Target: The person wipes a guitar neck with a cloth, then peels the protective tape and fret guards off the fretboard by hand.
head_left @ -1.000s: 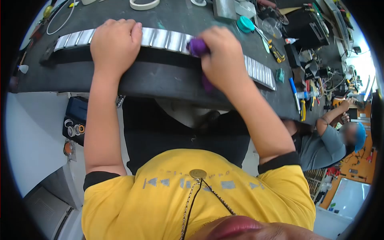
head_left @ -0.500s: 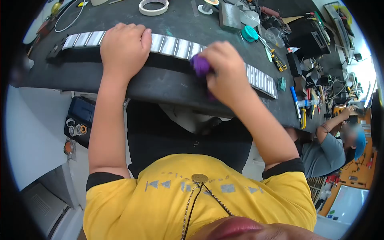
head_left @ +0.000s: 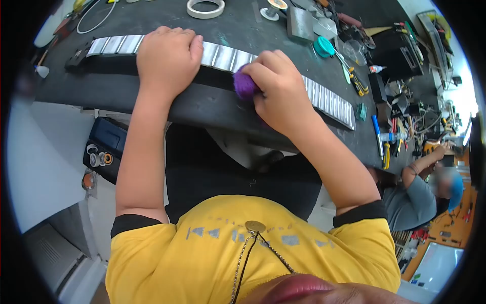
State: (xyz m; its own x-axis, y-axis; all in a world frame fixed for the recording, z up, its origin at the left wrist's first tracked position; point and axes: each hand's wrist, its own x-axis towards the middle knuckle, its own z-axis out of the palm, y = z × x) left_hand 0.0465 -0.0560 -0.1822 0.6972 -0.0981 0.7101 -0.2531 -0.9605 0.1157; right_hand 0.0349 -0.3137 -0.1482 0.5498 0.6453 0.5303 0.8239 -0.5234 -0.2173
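A guitar neck [head_left: 223,58] lies across the near part of the dark workbench, its frets showing between bright silvery strips. My left hand [head_left: 169,61] is closed over the neck left of its middle, fingers curled round the far edge and thumb along the side. My right hand [head_left: 281,88], also closed, grips a fuzzy purple scouring pad [head_left: 245,85] against the neck, right of the middle. The hand hides part of the pad and of the fretboard.
Beyond the neck on the dark workbench [head_left: 152,15] are a masking tape roll [head_left: 205,8], a solder spool [head_left: 271,14], a metal block [head_left: 299,24] and a teal round container [head_left: 324,46]. Pliers [head_left: 359,85] and a blue marker [head_left: 377,133] lie right. Another person [head_left: 415,195] works farther right.
My right hand and the purple pad have shifted slightly left and down relative to the neck. My left hand keeps its hold. The whole view has shifted a little.
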